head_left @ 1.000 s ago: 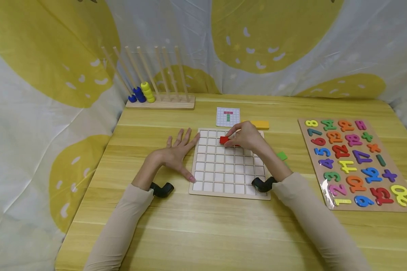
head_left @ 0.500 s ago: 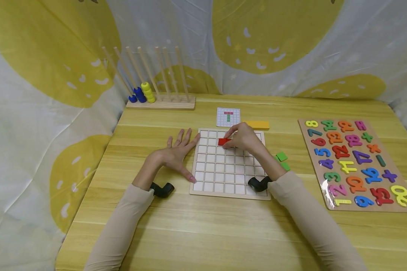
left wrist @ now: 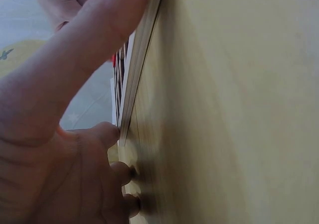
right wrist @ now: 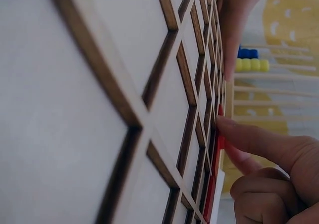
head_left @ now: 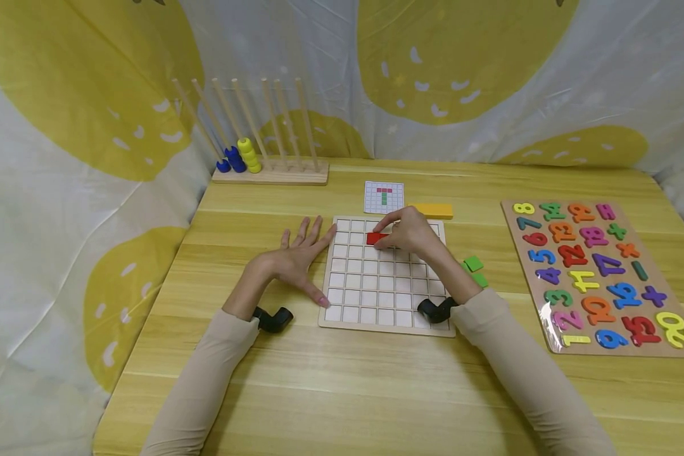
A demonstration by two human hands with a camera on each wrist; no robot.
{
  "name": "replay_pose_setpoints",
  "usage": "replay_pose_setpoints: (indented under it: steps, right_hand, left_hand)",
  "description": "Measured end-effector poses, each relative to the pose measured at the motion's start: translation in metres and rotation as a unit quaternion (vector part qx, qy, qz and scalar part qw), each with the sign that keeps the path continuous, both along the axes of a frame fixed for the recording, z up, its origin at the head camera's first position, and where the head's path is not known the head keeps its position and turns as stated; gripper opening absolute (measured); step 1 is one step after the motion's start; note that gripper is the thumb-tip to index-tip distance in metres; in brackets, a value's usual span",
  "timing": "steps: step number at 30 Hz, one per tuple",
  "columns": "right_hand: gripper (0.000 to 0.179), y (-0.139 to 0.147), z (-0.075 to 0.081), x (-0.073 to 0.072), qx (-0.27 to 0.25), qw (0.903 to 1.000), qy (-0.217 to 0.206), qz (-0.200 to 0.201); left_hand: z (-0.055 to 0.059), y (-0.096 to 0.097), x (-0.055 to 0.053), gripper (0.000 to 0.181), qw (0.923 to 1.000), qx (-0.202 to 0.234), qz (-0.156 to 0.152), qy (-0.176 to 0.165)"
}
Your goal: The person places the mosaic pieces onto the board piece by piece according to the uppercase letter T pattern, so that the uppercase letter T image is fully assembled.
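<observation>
A white wooden grid board (head_left: 369, 297) lies on the table before me. My left hand (head_left: 292, 261) is spread at its left side, with thumb and index fingertip touching the board's edge. Over the upper rows, my right hand (head_left: 413, 231) pinches a red square tile (head_left: 373, 239) between thumb and index finger, down at a cell of the grid. In the right wrist view the thumb presses on that red tile, and another red tile (right wrist: 210, 199) sits in the grid beside it. The palm hides part of the upper right cells from the head view.
Behind the board lie a pattern card (head_left: 384, 197) with a red and green T and a yellow bar (head_left: 433, 211). Green tiles (head_left: 474, 263) lie right of it. A number board (head_left: 598, 278) is at the right, a peg bead stand (head_left: 270, 174) back left.
My right hand has shifted slightly left with the red tile, which has gone from tilted above the grid to flat at a cell. More of the green tiles shows. The left hand stays put.
</observation>
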State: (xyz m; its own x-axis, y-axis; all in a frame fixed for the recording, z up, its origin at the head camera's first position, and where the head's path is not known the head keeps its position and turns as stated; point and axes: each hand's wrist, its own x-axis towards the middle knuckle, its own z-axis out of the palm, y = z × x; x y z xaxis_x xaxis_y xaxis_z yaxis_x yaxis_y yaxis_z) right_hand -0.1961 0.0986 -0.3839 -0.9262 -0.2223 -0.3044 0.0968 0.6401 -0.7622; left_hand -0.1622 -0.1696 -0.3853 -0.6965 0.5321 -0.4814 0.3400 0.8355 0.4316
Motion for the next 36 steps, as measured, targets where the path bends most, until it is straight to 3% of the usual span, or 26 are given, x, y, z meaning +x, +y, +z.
replay_pose_setpoints:
  steps: [24,36]
  right_hand:
    - [0.025,0.001,-0.002,0.000,-0.017,0.9998,-0.004,-0.001]
    - [0.025,0.044,0.008,0.009,-0.027,0.9995,-0.007,0.011]
  left_hand:
    - [-0.002,0.000,0.000,0.151,1.0000,-0.008,0.001,0.002]
    - [0.000,0.000,0.000,0.152,1.0000,-0.004,-0.001,-0.001]
